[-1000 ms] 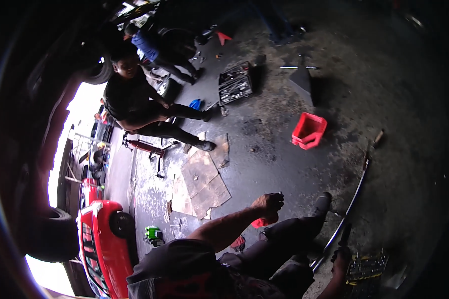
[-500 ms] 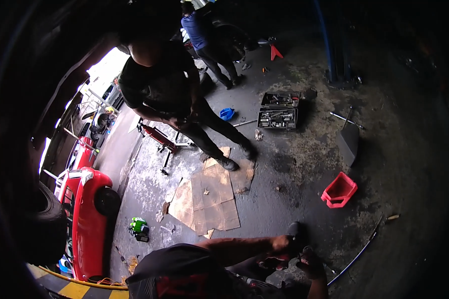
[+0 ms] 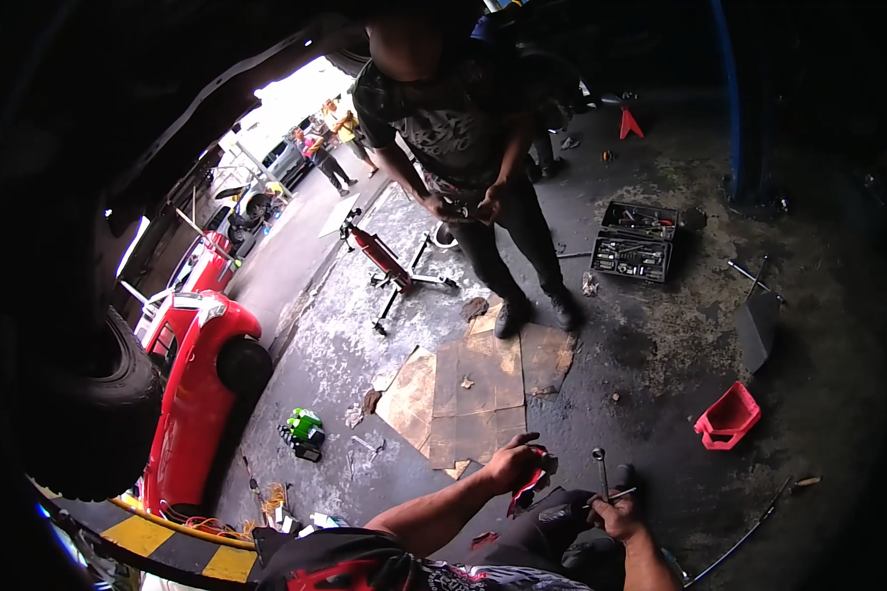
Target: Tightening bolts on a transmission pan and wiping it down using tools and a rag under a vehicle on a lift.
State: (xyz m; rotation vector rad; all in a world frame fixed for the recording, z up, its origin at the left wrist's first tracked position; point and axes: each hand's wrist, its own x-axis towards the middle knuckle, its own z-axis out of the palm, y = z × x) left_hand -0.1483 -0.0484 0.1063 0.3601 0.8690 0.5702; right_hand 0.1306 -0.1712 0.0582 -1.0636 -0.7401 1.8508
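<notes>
My left hand [image 3: 512,467] is closed round a crumpled red piece with pale edges [image 3: 530,491], perhaps a rag; its exact kind is hard to make out. It is held out above my lap, near the front edge of the cardboard [image 3: 478,404]. To its right, my right hand [image 3: 619,516] grips a ring spanner [image 3: 601,466] that stands upright with its ring end on top. A thin light-coloured rod [image 3: 619,494] also sticks out across these fingers; what it belongs to is unclear. The two hands are apart.
Another person [image 3: 443,128] stands at the cardboard's far end, hands together at the waist. A red floor stand [image 3: 379,258], an open tool case [image 3: 633,258], a red container [image 3: 729,416] and green bottles [image 3: 304,428] surround it. A large tyre [image 3: 99,414] and a red car [image 3: 192,394] are left.
The view has shifted, so the scene sits further right and lower. My hands have moved apart, the left one lifting the red piece. The spanner now shows clearly. The other person's hands are raised.
</notes>
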